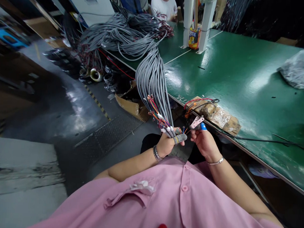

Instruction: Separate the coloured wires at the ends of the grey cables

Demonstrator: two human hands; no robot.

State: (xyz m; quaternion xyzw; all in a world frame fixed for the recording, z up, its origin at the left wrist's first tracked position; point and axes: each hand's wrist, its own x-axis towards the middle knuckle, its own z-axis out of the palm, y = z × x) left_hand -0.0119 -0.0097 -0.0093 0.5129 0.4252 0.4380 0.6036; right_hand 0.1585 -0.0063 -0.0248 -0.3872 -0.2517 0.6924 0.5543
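Observation:
My left hand (168, 143), with a grey finger cover, is closed around the ends of grey cables (153, 80). White collars and thin coloured wires (160, 118) stick out beside that grip. Close by on the right, my right hand (203, 141) has its fingers pinched together, a blue wrap (203, 126) on one of them. Thin orange wire ends (187, 131) reach from the left hand towards this pinch; whatever lies between the fingertips is too small to make out. A pink clip (197, 122) appears right at these fingers; I cannot tell whether they touch it.
A taped wooden block (217, 117) with red and black leads lies at the green table's (234, 80) edge. More grey cables (115, 35) are heaped at the far left. A cardboard box (132, 104) stands below. A co-worker (163, 7) sits across; a plastic bag (300, 66) lies right.

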